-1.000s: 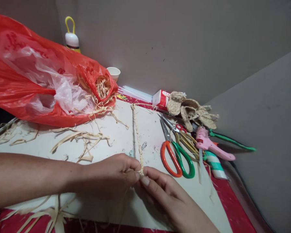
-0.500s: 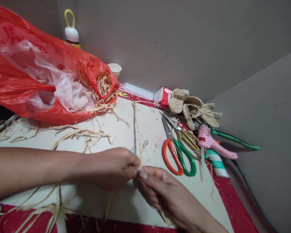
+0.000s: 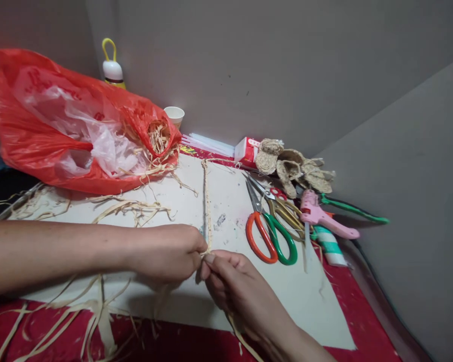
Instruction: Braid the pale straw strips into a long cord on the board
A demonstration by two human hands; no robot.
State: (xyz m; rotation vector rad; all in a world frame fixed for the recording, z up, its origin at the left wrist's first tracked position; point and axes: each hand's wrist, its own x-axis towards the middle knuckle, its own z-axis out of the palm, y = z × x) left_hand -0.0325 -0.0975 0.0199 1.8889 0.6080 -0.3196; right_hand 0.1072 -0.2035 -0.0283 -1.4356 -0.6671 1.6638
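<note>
A thin braid of straw runs straight across a white board, from the far edge toward me. My left hand pinches its near end, fingers closed. My right hand meets it from the right, thumb and fingers pinched on the same braid end. Loose straw strands trail down from under my right hand.
A red plastic bag spilling straw lies at the back left, with a bottle and paper cup behind. Scissors, a pink glue gun, woven straw pieces and a small box sit right. Loose straw litters the near-left edge.
Both hands have shifted slightly left and toward me while staying pinched on the braid end; the view has tilted a little.
</note>
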